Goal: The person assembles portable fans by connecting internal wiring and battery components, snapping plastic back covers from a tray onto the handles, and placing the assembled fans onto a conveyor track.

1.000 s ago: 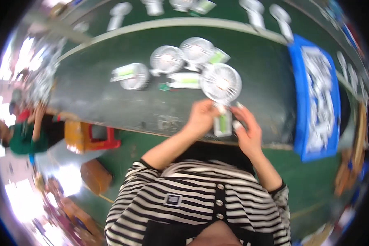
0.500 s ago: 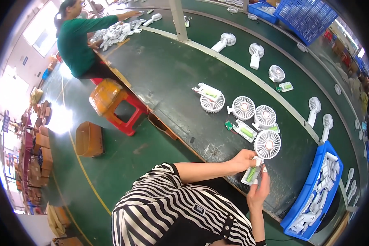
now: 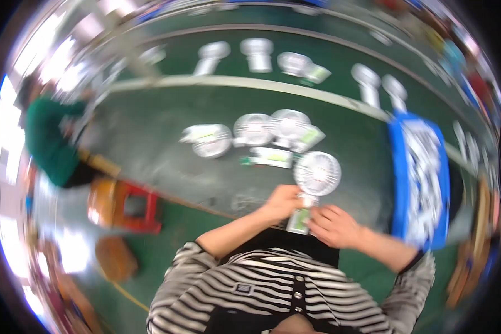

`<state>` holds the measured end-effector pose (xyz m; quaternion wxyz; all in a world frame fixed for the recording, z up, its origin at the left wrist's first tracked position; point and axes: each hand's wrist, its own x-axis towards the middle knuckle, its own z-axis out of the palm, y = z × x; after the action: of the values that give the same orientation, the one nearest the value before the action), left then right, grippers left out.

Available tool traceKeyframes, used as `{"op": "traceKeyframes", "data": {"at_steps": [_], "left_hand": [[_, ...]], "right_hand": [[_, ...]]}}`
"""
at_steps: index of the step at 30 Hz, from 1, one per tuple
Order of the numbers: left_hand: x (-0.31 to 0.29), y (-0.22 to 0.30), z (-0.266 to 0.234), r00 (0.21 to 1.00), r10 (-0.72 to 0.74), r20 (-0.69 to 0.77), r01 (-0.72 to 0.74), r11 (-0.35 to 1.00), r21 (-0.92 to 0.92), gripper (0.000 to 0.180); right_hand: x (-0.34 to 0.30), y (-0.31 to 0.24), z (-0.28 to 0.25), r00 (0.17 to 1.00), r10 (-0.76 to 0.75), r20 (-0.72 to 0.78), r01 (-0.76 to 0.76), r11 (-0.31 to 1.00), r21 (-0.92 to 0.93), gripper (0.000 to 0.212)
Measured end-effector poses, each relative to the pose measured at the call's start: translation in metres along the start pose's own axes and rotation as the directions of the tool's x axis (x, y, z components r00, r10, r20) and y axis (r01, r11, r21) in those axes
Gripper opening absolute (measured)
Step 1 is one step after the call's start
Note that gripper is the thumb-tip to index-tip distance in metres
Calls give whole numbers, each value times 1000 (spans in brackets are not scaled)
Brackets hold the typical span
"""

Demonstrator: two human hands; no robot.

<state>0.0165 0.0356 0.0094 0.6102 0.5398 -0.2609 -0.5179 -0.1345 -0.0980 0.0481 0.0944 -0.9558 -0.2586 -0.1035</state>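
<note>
Between my two hands, at the near edge of the dark green table (image 3: 161,161), is a white handheld fan (image 3: 317,173) with its round caged head pointing away from me. Its handle is uncovered and shows a green inside part. My left hand (image 3: 284,202) pinches the neck just below the head. Closed on the right side of the handle is my right hand (image 3: 335,225). Motion blur hides the fine detail at the fingertips. Just beyond lie several more white fans (image 3: 254,129) with opened handles, among them an open handle shell (image 3: 271,157) with a green part.
A blue bin (image 3: 396,183) full of white handle parts stands at the table's right. Beyond a pale rail (image 3: 228,82), more fans (image 3: 257,54) lie on a green belt. At far left a person in green (image 3: 50,136) sits near a red stool (image 3: 150,209).
My view has swung to the right, so the table and fans appear shifted left. Both hands stay on the fan; my right hand now comes in from the right side of its handle.
</note>
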Motion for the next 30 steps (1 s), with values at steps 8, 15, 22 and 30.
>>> {"op": "traceKeyframes", "data": {"at_steps": [8, 15, 22, 30], "left_hand": [[1, -2, 20, 991, -131, -5, 131, 991, 7, 23], [19, -11, 30, 975, -219, -21, 215, 969, -124, 17], [12, 2, 19, 947, -321, 24, 321, 936, -141, 22], [-22, -2, 11, 966, -258, -22, 251, 952, -177, 22]], "right_hand": [[-14, -6, -8, 999, -21, 35, 23, 999, -37, 18], [-59, -28, -21, 876, 455, -160, -428, 886, 177, 43], [-163, 90, -83, 201, 824, -530, -980, 159, -124, 20], [-366, 233, -48, 39, 973, -229, -817, -101, -568, 23]]}}
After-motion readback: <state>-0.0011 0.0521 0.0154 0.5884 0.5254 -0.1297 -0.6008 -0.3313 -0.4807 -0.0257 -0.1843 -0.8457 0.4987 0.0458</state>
